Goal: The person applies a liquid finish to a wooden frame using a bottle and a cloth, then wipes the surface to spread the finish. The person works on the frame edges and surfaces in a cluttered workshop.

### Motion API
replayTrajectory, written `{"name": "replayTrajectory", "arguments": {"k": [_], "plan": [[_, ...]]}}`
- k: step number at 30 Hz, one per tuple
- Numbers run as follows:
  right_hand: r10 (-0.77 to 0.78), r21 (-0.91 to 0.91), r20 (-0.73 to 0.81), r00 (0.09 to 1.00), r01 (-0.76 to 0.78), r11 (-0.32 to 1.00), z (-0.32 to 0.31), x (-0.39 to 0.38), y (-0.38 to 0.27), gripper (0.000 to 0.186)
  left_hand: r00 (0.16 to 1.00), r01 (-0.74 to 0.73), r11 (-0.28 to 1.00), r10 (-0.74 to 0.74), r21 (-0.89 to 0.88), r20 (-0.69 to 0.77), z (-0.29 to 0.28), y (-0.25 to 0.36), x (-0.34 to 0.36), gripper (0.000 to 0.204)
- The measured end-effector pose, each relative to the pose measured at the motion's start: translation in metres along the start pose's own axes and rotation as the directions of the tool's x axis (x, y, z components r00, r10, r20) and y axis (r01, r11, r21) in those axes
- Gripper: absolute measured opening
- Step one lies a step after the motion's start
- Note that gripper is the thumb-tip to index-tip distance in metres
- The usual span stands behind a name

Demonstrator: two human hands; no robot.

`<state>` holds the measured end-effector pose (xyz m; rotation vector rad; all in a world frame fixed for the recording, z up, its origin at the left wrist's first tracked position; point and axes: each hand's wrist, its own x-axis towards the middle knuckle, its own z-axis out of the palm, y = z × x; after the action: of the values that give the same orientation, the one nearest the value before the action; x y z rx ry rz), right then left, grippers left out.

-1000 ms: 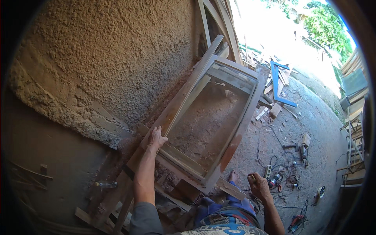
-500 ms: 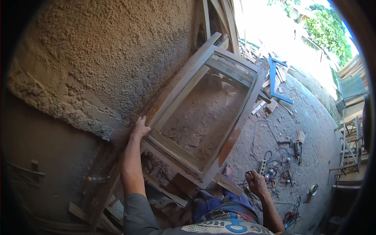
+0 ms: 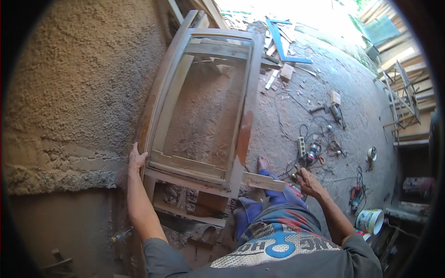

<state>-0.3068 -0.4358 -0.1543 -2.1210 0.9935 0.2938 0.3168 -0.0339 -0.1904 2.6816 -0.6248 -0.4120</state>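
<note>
A wooden frame (image 3: pixel 245 134) with a wide rectangular opening lies in front of me on wooden supports. Its wood is mostly pale and dusty, with a reddish-brown patch along the right side. My left hand (image 3: pixel 137 160) grips the near part of the frame's left edge, thumb on top and the other fingers partly hidden at the side. To the right of the frame, apart from it, my right hand (image 3: pixel 309 181) is closed. Something small and yellowish shows at its fingers, too small to name. A short board (image 3: pixel 263 181) juts out beneath the frame's near right corner.
A rough wall (image 3: pixel 83 92) runs along the left. On the dusty floor to the right lie power tools (image 3: pixel 337 113), a power strip (image 3: pixel 301 146), tangled cords and a roll of tape (image 3: pixel 371 154). Beyond are a blue angled frame (image 3: pixel 278 41) and wood scraps; a white bucket (image 3: pixel 370 221) stands right.
My view has turned, so the frame appears further left and more upright. My left hand stays on its left edge. My right hand remains closed beside my leg.
</note>
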Motion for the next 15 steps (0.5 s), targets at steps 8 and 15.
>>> {"name": "replayTrajectory", "arguments": {"k": [8,15], "plan": [[0.145,0.183,-0.127,0.981,-0.120,0.976,0.014,-0.036,0.022,0.027,0.998,-0.047,0.998,0.048,-0.031,0.029,-0.001,-0.025,0.017,0.079],[0.460,0.917,-0.139,0.877,-0.063,0.395,-0.001,-0.042,0.023,0.031,0.994,-0.031,0.999,0.034,0.024,-0.106,0.012,-0.044,0.006,0.086]]}}
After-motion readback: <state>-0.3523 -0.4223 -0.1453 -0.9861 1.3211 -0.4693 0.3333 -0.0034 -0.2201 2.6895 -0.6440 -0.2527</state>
